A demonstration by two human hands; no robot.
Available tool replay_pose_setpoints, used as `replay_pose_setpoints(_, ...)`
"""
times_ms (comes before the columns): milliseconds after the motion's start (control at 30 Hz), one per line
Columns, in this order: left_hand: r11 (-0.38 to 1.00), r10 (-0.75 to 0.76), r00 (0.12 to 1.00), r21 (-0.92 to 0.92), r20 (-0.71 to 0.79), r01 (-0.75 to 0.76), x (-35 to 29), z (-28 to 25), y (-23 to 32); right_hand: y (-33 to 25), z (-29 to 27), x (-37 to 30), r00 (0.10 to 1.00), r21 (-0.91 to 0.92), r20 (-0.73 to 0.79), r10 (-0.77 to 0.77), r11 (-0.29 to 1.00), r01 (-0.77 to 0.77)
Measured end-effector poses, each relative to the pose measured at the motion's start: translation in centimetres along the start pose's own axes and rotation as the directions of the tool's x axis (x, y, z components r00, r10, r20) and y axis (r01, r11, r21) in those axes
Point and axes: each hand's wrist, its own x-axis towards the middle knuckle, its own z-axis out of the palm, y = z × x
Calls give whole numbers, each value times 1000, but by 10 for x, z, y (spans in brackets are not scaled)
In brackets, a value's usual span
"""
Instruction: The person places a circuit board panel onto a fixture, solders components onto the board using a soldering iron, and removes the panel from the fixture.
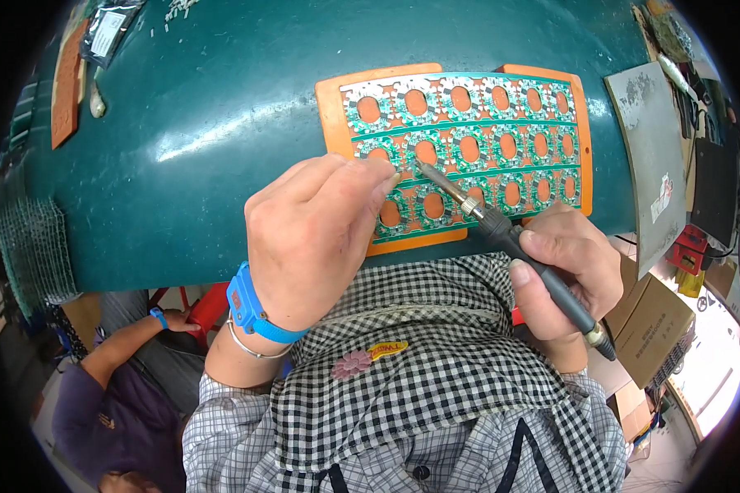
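Observation:
A green panel of small circuit boards [485, 125] with oval cutouts lies in an orange tray [332, 119] in front of me. My right hand [575, 267] grips the dark handle of a soldering iron [514, 241]. The iron's tip points up and left, at the middle row of boards. My left hand [308, 222] is closed in a pinch over the panel's left part, close to that tip. What its fingertips hold, if anything, is too small to make out. A blue wrist strap [247, 304] and a thin bangle circle my left wrist.
A grey board [648, 164] leans at the table's right edge, near a cardboard box [651, 329]. Wire mesh [33, 251] stands at the left edge. A dark packet [111, 33] and an orange strip [68, 86] lie far left. Another person [119, 403] sits lower left.

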Motion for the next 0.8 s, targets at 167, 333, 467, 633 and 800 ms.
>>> replay_pose_setpoints(167,1000,15,1000,-12,-19,-15,-1,-2,2,-5,-4,2,997,-95,61,-45,994,51)
replay_pose_setpoints(333,980,-131,989,-157,-71,119,0,-3,11,2,-16,-8,992,46,-122,15,999,-10)
replay_pose_setpoints(467,997,-58,998,-57,-31,56,5,2,11,5,-15,-3,992,37,-121,18,999,-13)
replay_pose_setpoints(633,999,-19,1000,-47,-17,18,9,7,8,10,-10,-1,992,52,-128,10,999,-3)
replay_pose_setpoints(800,999,-36,999,-5,-38,36,11,9,8,11,-10,2,996,19,-86,-3,1000,5)
